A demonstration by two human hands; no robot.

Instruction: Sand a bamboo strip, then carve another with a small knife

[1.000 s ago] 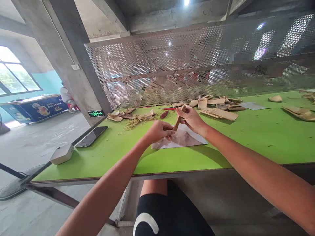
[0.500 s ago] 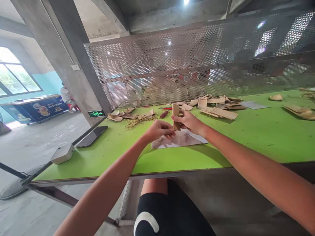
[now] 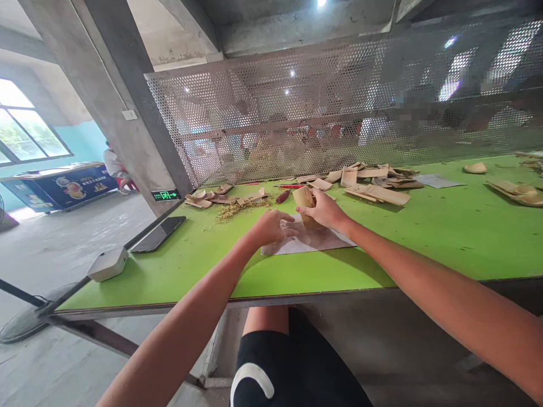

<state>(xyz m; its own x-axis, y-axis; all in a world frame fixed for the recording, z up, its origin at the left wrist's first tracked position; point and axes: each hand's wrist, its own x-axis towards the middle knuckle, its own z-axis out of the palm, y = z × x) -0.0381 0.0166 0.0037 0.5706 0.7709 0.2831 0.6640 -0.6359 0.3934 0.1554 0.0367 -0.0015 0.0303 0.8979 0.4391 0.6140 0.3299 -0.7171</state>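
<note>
Right grip (image 3: 324,209) pressed around a rolled tan leaf (image 3: 302,199), fingers wrapped over its near side, thumb hidden from view. Roll tilted, its lower end over a sheet of creased paper (image 3: 311,242) on the green surface (image 3: 428,251); whether it touches the paper, impossible to tell. Left grip (image 3: 271,228) loosely curled just beside the roll, nothing visibly pinched. Roll probably light, stiff and dry, likely to spring open or crack along its edge, so best held around the middle with even pressure. Farther off, loose dry shreds (image 3: 235,211), a scatter of flat leaf pieces (image 3: 375,192), a red pen (image 3: 288,186), a reddish-brown pod (image 3: 283,196), a black tablet (image 3: 158,234) and a white box (image 3: 108,264), with a perforated metal screen (image 3: 297,96) beyond the surface.
</note>
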